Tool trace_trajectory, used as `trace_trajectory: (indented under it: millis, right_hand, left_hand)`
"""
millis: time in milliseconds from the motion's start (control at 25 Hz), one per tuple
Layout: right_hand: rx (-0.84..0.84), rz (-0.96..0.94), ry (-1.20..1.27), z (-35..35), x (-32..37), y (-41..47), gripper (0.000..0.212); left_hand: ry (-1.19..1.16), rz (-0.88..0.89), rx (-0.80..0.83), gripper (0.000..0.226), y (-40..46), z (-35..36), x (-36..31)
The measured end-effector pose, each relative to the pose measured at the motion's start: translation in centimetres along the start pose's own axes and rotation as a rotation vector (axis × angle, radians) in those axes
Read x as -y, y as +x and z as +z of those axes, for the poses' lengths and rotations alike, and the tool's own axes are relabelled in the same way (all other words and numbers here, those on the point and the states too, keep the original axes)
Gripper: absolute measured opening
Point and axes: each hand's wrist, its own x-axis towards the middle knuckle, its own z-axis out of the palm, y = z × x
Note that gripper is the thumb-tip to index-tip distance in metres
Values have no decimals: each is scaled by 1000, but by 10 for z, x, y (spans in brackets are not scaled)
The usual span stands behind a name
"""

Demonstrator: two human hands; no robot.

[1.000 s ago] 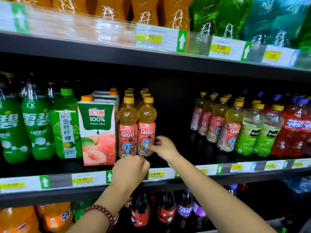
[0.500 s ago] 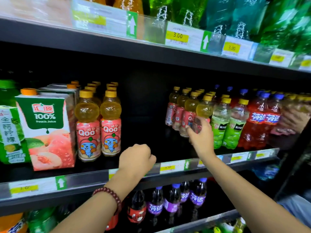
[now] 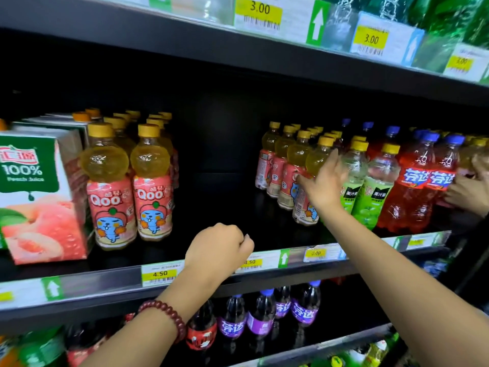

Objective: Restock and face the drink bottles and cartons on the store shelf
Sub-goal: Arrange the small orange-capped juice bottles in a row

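- My right hand, fingers spread wide, touches the front Qoo bottle on the right.
- My left hand is fisted, holding nothing, near the shelf edge.

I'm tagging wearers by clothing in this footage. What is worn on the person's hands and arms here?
Both forearms are bare, with no sleeves in view and no gloves. The left hand has a bracelet of round dark red beads around its wrist. The right hand and its wrist carry nothing visible: no watch, band or ring that the picture shows.
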Motion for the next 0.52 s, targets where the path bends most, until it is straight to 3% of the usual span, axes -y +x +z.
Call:
trace_trajectory:
  millis: [240, 520]
  right_hand:
    - [-142, 42, -51, 2, 6, 6, 60]
    - [21, -33, 240, -12, 2, -13, 66]
  left_hand:
    - [59, -3, 20, 54, 0, 0, -3]
    - [37, 3, 20, 53, 0, -1, -3]
